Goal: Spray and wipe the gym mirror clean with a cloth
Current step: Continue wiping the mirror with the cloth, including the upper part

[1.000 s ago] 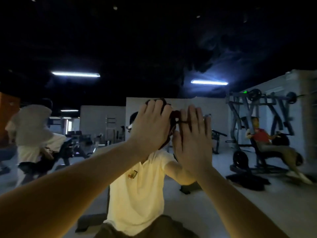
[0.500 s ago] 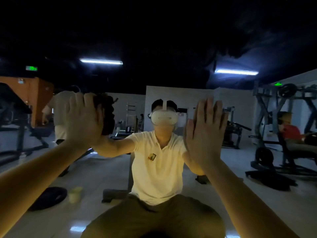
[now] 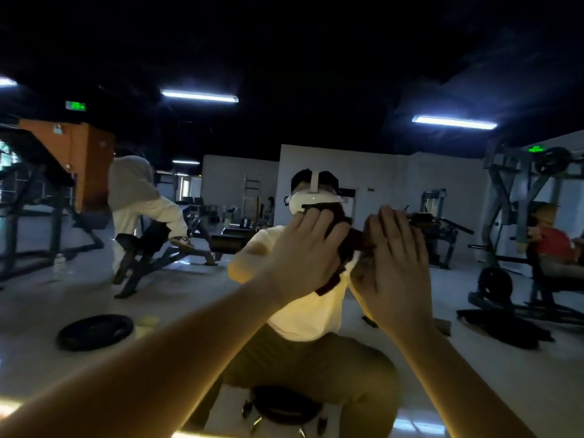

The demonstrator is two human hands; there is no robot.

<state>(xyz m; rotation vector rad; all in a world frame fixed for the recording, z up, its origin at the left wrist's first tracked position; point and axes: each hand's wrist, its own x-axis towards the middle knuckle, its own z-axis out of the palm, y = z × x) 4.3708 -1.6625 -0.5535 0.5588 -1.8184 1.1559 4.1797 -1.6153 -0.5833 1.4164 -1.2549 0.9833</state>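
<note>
Several strip lights (image 3: 199, 96), weight machines (image 3: 518, 216) across the dim mirror (image 3: 284, 58)

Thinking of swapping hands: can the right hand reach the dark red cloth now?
Probably yes. The dark red cloth pokes out from under the left hand, and the right hand lies open right beside it, with nothing between them.

You were in a dim gym, facing a wall mirror (image 3: 316, 58) that reflected the room. A plate-loaded machine (image 3: 505, 197) stood at the right with a person (image 3: 553, 245) seated in it. An incline bench (image 3: 164, 248) stood at the left, a black weight plate (image 3: 94, 331) lay on the pale floor (image 3: 474, 374), and tube lights (image 3: 199, 95) hung from a dark ceiling.
</note>
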